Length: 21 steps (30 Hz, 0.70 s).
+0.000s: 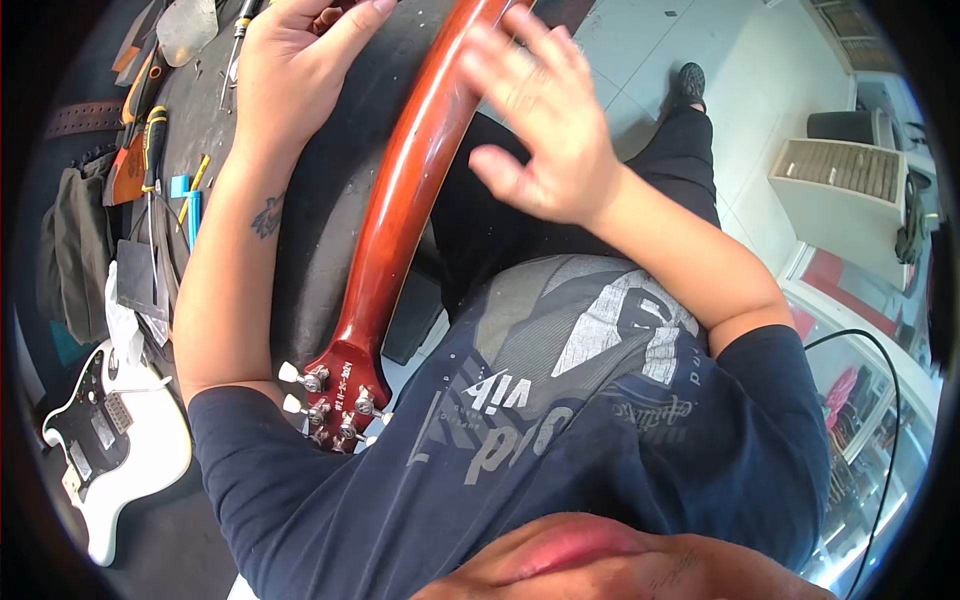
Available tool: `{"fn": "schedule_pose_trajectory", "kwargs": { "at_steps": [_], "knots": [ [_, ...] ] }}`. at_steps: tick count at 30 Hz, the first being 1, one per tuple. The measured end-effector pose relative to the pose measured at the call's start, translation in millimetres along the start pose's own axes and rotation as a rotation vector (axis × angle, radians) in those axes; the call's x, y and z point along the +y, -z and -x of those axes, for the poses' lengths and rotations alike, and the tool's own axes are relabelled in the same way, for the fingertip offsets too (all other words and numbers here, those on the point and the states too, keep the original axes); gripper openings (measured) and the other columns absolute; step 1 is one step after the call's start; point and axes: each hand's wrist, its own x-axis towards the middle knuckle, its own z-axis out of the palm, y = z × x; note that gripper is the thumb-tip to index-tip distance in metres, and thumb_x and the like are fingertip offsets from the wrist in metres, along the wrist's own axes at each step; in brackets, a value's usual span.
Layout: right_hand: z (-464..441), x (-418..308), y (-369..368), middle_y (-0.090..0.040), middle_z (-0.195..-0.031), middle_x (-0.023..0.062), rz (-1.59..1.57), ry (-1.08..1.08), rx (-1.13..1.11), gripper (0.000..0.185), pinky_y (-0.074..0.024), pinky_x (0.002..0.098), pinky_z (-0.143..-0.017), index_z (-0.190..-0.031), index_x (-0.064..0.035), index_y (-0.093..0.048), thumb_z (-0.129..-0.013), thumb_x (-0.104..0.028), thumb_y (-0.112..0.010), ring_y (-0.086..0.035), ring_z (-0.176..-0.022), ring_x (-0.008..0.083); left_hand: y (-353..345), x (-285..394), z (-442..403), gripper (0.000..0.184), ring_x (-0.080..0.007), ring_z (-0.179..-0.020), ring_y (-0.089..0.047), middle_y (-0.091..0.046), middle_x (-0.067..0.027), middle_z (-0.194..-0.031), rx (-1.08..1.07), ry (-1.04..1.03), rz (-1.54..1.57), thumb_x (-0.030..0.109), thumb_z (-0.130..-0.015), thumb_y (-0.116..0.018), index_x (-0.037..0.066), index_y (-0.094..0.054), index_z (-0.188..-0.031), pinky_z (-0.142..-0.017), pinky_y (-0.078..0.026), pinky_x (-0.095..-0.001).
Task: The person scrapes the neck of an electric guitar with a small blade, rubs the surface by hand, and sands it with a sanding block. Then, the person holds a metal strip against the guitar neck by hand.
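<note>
A glossy red-brown guitar neck [405, 190] lies with its back facing up. Its headstock [347, 385], with metal tuners and pale buttons, is beside my left upper arm. My right hand [545, 120], motion-blurred, has its fingers spread and palm down at the neck's upper right side; contact cannot be made out. My left hand [305, 45] is at the top edge, left of the neck, fingers curled and thumb stretched toward them. Whatever it grips is hidden or cut off by the frame.
A dark workbench [330, 190] holds screwdrivers [154, 140], dark cloth [80, 240] and a white electric guitar body [150, 440] at left. At right stand a light box-like unit [835, 200] and a glass display case [860, 400]. A black cable [897, 420] hangs there.
</note>
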Motion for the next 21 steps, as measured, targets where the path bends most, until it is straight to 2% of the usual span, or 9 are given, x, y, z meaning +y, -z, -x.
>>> {"fn": "schedule_pose_trajectory", "kwargs": {
  "at_steps": [1, 3, 5, 9, 11, 14, 17, 19, 21],
  "knots": [
    [5.6, 0.0, -5.7, -0.066, -0.157, 0.0170, -0.019, 0.087, -0.003, 0.063, -0.0181, 0.0561, -0.135, -0.149, -0.0052, -0.070, -0.107, -0.051, -0.061, -0.050, -0.157, 0.0416, 0.8, 3.0, -0.2, 0.006, -0.0042, -0.083, -0.059, -0.070, 0.0034, -0.093, -0.012, 0.007, 0.013, -0.001, -0.100, -0.074, 0.000, -0.077, -0.105, -0.073, -0.046, -0.0231],
    [12.7, -13.3, -8.1, -0.068, -0.154, 0.0164, -0.155, 0.168, -0.082, 0.059, -0.0184, 0.0557, -0.136, -0.147, -0.0044, -0.071, -0.106, -0.046, -0.064, -0.054, -0.154, 0.0399, 2.1, 11.6, -0.4, 0.007, -0.0039, -0.083, -0.059, -0.071, 0.0034, -0.095, -0.034, 0.021, 0.039, -0.001, -0.101, -0.074, 0.000, -0.077, -0.107, -0.073, -0.047, -0.0227],
    [7.4, -4.2, -6.5, -0.070, -0.152, 0.0159, -0.150, 0.224, -0.081, 0.056, -0.0202, 0.0554, -0.135, -0.146, -0.0054, -0.071, -0.105, -0.043, -0.065, -0.055, -0.153, 0.0381, -4.5, -4.1, 0.2, 0.008, -0.0036, -0.084, -0.060, -0.072, 0.0035, -0.096, 0.006, 0.024, 0.146, 0.000, -0.102, -0.074, 0.000, -0.077, -0.110, -0.074, -0.048, -0.0222],
    [-9.7, 31.1, -6.1, -0.068, -0.155, 0.0156, 0.030, -0.040, 0.156, 0.053, -0.0260, 0.0568, -0.132, -0.146, -0.0063, -0.071, -0.101, -0.033, -0.069, -0.053, -0.154, 0.0373, -1.5, -1.5, 0.6, 0.011, -0.0032, -0.087, -0.062, -0.073, 0.0034, -0.098, -0.023, 0.111, 0.142, 0.001, -0.103, -0.073, -0.001, -0.076, -0.114, -0.077, -0.050, -0.0217],
    [-10.2, 26.5, -2.5, -0.067, -0.155, 0.0168, 0.081, -0.053, 0.138, 0.054, -0.0279, 0.0563, -0.131, -0.146, -0.0052, -0.071, -0.100, -0.033, -0.070, -0.053, -0.155, 0.0395, -2.5, 1.3, 0.7, 0.011, -0.0032, -0.087, -0.062, -0.073, 0.0032, -0.098, -0.026, 0.135, 0.155, 0.001, -0.103, -0.074, 0.000, -0.076, -0.114, -0.077, -0.050, -0.0215],
    [-5.4, 2.4, -0.9, -0.070, -0.151, 0.0128, -0.058, 0.097, 0.014, 0.053, -0.0337, 0.0570, -0.129, -0.142, -0.0095, -0.074, -0.096, -0.036, -0.076, -0.058, -0.150, 0.0355, -4.1, -6.1, 0.1, 0.011, -0.0033, -0.088, -0.062, -0.073, 0.0030, -0.099, -0.011, 0.121, 0.162, 0.001, -0.103, -0.073, 0.000, -0.076, -0.114, -0.077, -0.050, -0.0219],
    [-10.4, -2.8, 2.0, -0.076, -0.141, 0.0098, -0.154, 0.196, -0.034, 0.044, -0.0395, 0.0555, -0.126, -0.133, -0.0103, -0.077, -0.093, -0.028, -0.076, -0.065, -0.142, 0.0332, -2.8, -6.8, -1.8, 0.010, -0.0063, -0.086, -0.062, -0.072, 0.0015, -0.096, -0.024, 0.098, 0.138, -0.001, -0.101, -0.072, 0.000, -0.075, -0.111, -0.076, -0.050, -0.0247],
    [-20.0, 16.8, 8.2, -0.079, -0.133, 0.0087, -0.006, 0.174, 0.071, 0.032, -0.0461, 0.0509, -0.121, -0.119, -0.0094, -0.081, -0.089, -0.020, -0.076, -0.068, -0.137, 0.0325, 0.6, -2.1, -2.1, 0.011, -0.0104, -0.083, -0.063, -0.070, -0.0010, -0.093, -0.083, 0.000, 0.037, -0.002, -0.099, -0.071, 0.001, -0.075, -0.108, -0.075, -0.050, -0.0276],
    [-25.5, 47.3, 5.7, -0.082, -0.116, 0.0073, -0.120, 0.022, 0.312, 0.015, -0.0555, 0.0453, -0.103, -0.097, -0.0086, -0.080, -0.082, -0.006, -0.078, -0.072, -0.115, 0.0322, 5.8, 3.2, -2.4, 0.013, -0.0157, -0.081, -0.065, -0.068, -0.0046, -0.089, -0.169, -0.185, -0.146, -0.004, -0.095, -0.071, 0.001, -0.074, -0.106, -0.074, -0.051, -0.0309]
  ]
}}
